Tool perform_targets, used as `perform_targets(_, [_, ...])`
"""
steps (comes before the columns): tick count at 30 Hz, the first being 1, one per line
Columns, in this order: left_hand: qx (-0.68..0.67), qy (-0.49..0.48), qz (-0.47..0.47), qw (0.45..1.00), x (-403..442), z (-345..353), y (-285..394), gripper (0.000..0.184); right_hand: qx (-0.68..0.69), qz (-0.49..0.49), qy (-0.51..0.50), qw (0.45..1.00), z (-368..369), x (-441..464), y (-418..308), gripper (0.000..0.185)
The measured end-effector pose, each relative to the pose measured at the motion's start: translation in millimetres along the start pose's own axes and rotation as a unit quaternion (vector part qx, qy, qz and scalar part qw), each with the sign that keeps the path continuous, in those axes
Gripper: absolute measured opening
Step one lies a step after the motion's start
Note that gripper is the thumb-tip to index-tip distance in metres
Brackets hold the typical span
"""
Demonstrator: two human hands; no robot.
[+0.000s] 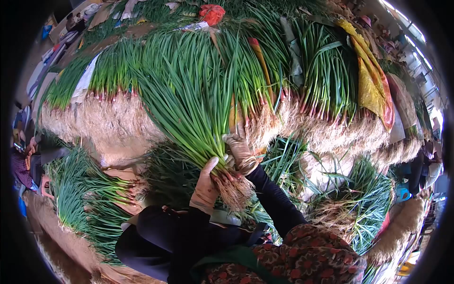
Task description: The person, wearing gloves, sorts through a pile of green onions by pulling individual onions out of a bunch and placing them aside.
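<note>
A large bunch of long green-leaved plants (194, 113) with reddish stem bases and pale hairy roots (234, 191) is held in front of me. My left hand (206, 187), in a pale glove, is closed round the bunch's lower stems from the left. From the right, my right hand (241, 154), also gloved, wraps the same stems just above the roots. The leaves fan upward and to the left, over the row of plants behind. Parts of the fingers are hidden among the stems.
Rows of similar plants (113, 71) lie behind, roots toward me. A yellow sack (369, 80) drapes over the right part, and a red bag (212, 15) sits at the back. Loose piles flank me at left (71, 189) and right (373, 203). People (29, 163) sit at the far left.
</note>
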State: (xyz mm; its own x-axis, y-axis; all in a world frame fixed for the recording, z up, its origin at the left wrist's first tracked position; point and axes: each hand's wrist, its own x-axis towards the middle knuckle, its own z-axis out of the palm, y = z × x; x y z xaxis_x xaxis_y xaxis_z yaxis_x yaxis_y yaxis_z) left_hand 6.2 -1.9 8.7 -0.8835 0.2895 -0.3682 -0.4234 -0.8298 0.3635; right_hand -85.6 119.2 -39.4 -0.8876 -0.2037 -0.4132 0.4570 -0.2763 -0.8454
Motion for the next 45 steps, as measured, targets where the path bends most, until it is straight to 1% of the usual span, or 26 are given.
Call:
perform_targets(1, [-0.01, 0.011, 0.006, 1.0, 2.4, -1.0, -1.3, 0.045, 0.036, -0.057, 0.016, 0.998, -6.0, 3.1, 11.0, 0.027])
perform_targets(2, [-0.02, 0.021, 0.012, 1.0, 5.0, -2.1, -2.6, 0.044, 0.131, -0.049, -0.045, 0.989, -11.0, 2.6, 9.9, 0.023])
perform_targets(3, [-0.03, 0.031, 0.016, 0.999, 7.3, -3.0, -4.5, 0.043, 0.253, 0.02, 0.01, 0.967, -18.5, 5.8, 16.8, 0.021])
perform_targets(6, [0.015, -0.007, 0.0, 1.0, 8.6, -12.5, -1.5, 0.043, 0.394, 0.09, -0.038, 0.914, -14.4, -13.4, -2.3, 0.027])
perform_targets(9, [-0.071, -0.002, 0.039, 0.997, -8.5, 26.5, 2.0, 0.041, 0.249, 0.045, -0.147, 0.956, -39.1, 17.4, -9.3, 0.02])
perform_targets(10, [-0.11, -0.084, 0.058, 0.989, -9.2, 22.9, 4.1, 0.039, 0.205, 0.022, -0.084, 0.975, -49.6, 29.7, -7.5, 0.022])
perform_targets(11, [-0.095, -0.061, 0.058, 0.992, -7.5, 22.0, 7.1, 0.039, 0.16, -0.001, -0.022, 0.987, -57.9, 44.6, -6.7, 0.027])
perform_targets(12, [-0.084, -0.033, 0.059, 0.994, -8.8, 24.4, 9.7, 0.04, 0.098, 0.052, -0.007, 0.994, -44.1, 34.9, -36.7, 0.021])
perform_targets(14, [0.025, -0.042, 0.026, 0.998, -6.5, 11.9, 13.4, 0.042, -0.037, 0.063, -0.104, 0.992, -22.1, 12.4, -60.7, 0.029])
perform_targets(18, [0.024, -0.023, -0.017, 0.999, -1.6, 15.4, 3.4, 0.044, -0.147, -0.039, -0.08, 0.985, -1.8, 17.9, -27.6, 0.025])
perform_targets(20, [0.021, -0.043, 0.006, 0.999, 2.3, -7.3, 5.6, 0.045, -0.217, -0.009, -0.076, 0.973, -5.9, 11.2, -22.6, 0.025])
perform_targets(21, [0.017, -0.053, 0.017, 0.998, 3.2, -15.6, 5.3, 0.045, -0.237, -0.184, -0.096, 0.949, -27.4, 32.6, 28.8, 0.026])
perform_targets(22, [-0.037, -0.007, 0.06, 0.997, -1.8, 5.5, 4.9, 0.048, -0.419, -0.196, -0.124, 0.878, -55.4, 54.4, 70.8, 0.028])
perform_targets(24, [-0.048, -0.063, 0.035, 0.996, -0.2, -6.2, 4.6, 0.05, -0.568, -0.197, -0.215, 0.77, -84.5, 54.2, 81.8, 0.031])
perform_targets(25, [-0.052, -0.093, 0.023, 0.994, 0.8, -10.3, 6.1, 0.051, -0.548, -0.193, -0.283, 0.763, -89.5, 39.5, 65.1, 0.031])
perform_targets(26, [-0.042, -0.022, 0.04, 0.998, -3.1, 7.6, 6.5, 0.05, -0.526, -0.188, -0.35, 0.752, -95.8, 30.9, 53.3, 0.032])
perform_targets(27, [-0.028, -0.033, 0.029, 0.999, -0.9, 6.0, 8.0, 0.049, -0.56, -0.164, -0.31, 0.751, -95.1, 32.5, 30.6, 0.032])
perform_targets(29, [-0.002, -0.052, 0.006, 0.999, 2.8, 0.9, 7.9, 0.048, -0.595, -0.126, -0.071, 0.791, -82.6, 53.1, -21.4, 0.033])
perform_targets(31, [-0.003, -0.002, -0.007, 1.0, 1.6, 8.8, 8.0, 0.047, -0.606, -0.091, 0.102, 0.783, -68.0, 80.9, -62.1, 0.034])
perform_targets(33, [0.001, -0.01, -0.029, 1.0, 1.3, 7.2, 12.7, 0.047, -0.701, -0.045, 0.109, 0.704, -41.2, 86.4, -102.2, 0.044])
perform_targets(36, [-0.039, -0.008, -0.001, 0.999, 1.4, 13.2, 10.5, 0.045, -0.711, -0.109, 0.158, 0.677, -43.9, 124.7, -96.2, 0.053])
perform_targets(37, [-0.054, -0.004, 0.008, 0.999, -0.6, 12.4, 10.2, 0.045, -0.731, -0.103, 0.138, 0.66, -37.6, 126.0, -100.2, 0.048])
perform_targets(39, [-0.013, -0.036, -0.015, 0.999, 3.7, -3.3, 13.5, 0.044, -0.638, -0.133, 0.102, 0.752, -36.1, 109.5, -96.1, 0.038])
perform_targets(41, [-0.022, -0.017, -0.038, 0.999, 9.9, -10.7, 8.0, 0.045, -0.602, -0.155, -0.004, 0.783, -27.6, 65.8, -87.2, 0.026])
perform_targets(44, [0.005, 0.0, -0.075, 0.997, 18.7, -9.9, 4.2, 0.041, -0.387, -0.282, -0.204, 0.854, -65.7, 50.4, 23.3, 0.012])
perform_targets(45, [0.017, -0.003, -0.082, 0.996, 19.8, -10.7, 3.5, 0.041, -0.572, -0.24, -0.111, 0.776, -18.3, -1.4, -22.3, 0.013])
